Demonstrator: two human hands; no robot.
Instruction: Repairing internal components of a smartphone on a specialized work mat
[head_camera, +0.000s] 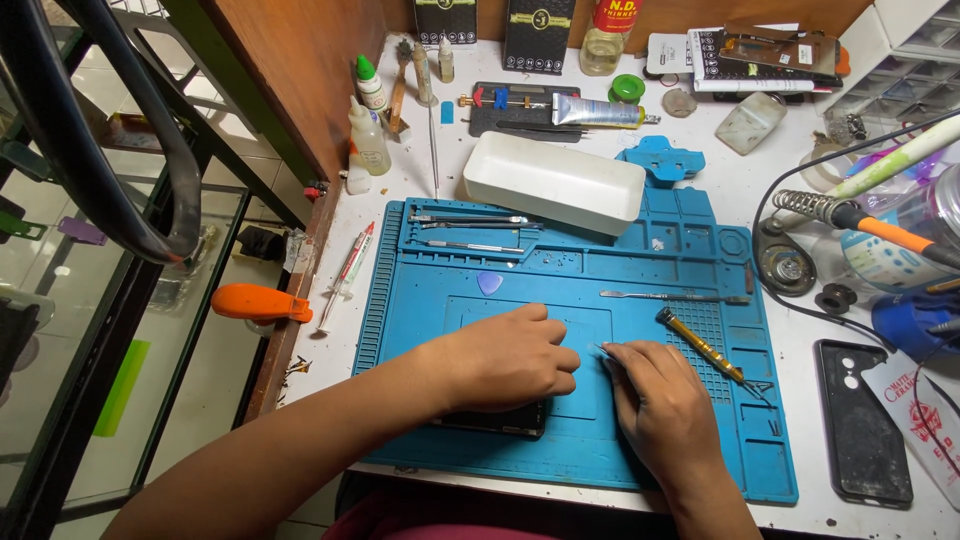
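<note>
My left hand (505, 358) is curled, palm down, pressing a dark phone (497, 419) onto the blue mat (640, 440), lower centre of frame. My right hand (660, 405) pinches a thin metal tool (603, 350) just beside it. Yellow-handled screwdriver (700, 345) lies right of the hands; white tray (553, 181) sits at upper centre.

The work mat (700, 440) is blue with a ribbed left edge and moulded compartments. The worktop (720, 190) is white. The tray (553, 182) is white. The phone (497, 418) under the left hand (510, 358) is black. The screwdriver (702, 347) has a gold handle. The phone case (862, 425) is black. The plectrum (489, 283) is pale blue. The soldering iron (880, 230) has an orange grip.
</note>
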